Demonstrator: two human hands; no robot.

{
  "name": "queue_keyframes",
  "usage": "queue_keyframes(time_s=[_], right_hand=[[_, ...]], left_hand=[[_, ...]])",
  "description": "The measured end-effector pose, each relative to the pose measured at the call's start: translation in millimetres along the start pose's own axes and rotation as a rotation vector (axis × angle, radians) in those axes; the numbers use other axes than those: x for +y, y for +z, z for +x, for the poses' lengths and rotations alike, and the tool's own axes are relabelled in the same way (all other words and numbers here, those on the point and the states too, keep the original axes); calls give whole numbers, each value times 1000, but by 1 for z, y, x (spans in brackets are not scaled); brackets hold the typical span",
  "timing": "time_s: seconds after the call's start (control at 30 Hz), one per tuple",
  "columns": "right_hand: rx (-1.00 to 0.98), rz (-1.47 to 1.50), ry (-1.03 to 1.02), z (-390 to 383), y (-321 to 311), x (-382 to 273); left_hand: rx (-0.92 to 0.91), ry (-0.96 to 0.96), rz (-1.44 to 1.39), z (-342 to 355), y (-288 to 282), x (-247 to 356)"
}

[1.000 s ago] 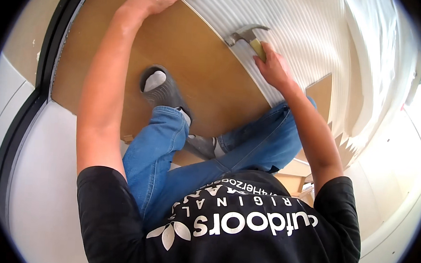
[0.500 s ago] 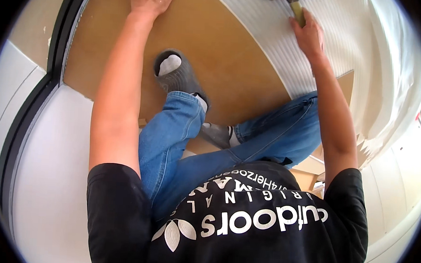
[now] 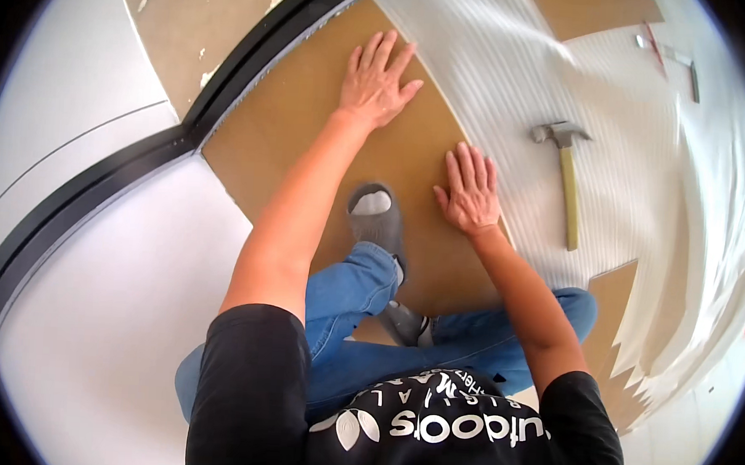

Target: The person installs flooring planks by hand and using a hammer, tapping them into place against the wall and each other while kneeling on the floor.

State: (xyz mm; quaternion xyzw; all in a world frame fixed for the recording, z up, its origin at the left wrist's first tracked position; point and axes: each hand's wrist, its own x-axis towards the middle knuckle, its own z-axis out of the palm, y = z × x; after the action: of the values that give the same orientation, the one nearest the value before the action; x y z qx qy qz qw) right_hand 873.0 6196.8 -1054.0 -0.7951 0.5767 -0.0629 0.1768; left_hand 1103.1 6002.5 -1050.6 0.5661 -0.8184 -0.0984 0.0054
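Note:
My left hand lies spread on a brown board, toward its far end, fingers near the edge. My right hand rests on the same board, fingers apart, beside the edge where it meets white ribbed sheeting. A claw hammer with a yellowish handle lies on that sheeting to the right of my right hand, untouched. My grey slipper is on the board between my arms, below my crossed jeans leg's cuff.
A black curved-looking floor track borders the board on the left, with a pale smooth floor beside it. Another brown board lies at the back right near small red and silver tools. More brown board pieces lie at right.
My right hand has let go of the hammer, which now lies on the sheeting, and has moved onto the board. My left hand is now spread flat. The camera view has shifted.

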Motion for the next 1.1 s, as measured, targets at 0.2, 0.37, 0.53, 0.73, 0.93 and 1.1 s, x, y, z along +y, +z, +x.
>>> queue_keyframes(time_s=[0.2,0.37,0.53,0.73,0.93,1.1], right_hand=[[32,145,-5,6,-1,5],[-12,193,-82,-19,-6,31],[523,357,279,-97,-167,95],[872,134,1436,-417,-117,252],[573,-99,2075,-536,-11,210],[546,-88,2071,-535,-2,200]], left_hand=[[349,-104,181,12,-19,-29],[-123,-740,12,-13,18,10],[-418,-925,32,-24,-4,-1],[3,550,140,3,-19,272],[-20,1007,347,74,-27,346],[-273,937,432,102,-56,380]])
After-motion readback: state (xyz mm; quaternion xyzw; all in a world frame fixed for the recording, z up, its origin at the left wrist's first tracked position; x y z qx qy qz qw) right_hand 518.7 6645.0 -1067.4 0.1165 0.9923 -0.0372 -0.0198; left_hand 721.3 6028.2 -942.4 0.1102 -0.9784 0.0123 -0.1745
